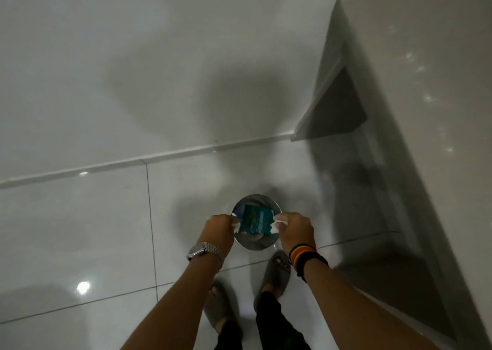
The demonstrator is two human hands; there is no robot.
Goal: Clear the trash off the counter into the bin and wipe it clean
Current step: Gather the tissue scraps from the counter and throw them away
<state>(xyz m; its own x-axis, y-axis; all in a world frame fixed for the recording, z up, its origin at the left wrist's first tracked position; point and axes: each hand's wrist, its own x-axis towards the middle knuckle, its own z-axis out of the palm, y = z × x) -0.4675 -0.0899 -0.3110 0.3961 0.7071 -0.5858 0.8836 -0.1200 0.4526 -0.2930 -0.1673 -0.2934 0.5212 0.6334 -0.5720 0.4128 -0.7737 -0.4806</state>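
A small round metal bin stands on the floor tiles in front of my feet. Over its open mouth hangs a teal wrapper. My left hand, with a steel watch on the wrist, is shut on white crumpled paper at the wrapper's left edge. My right hand, with dark wristbands, is shut on white paper at the wrapper's right edge. Whether the fingers also pinch the wrapper itself is hidden. The inside of the bin is mostly covered by the wrapper.
The pale counter runs along the right side, its edge close to my right forearm. A white wall fills the top, meeting glossy white floor tiles at a skirting line. My feet in grey slippers stand just behind the bin.
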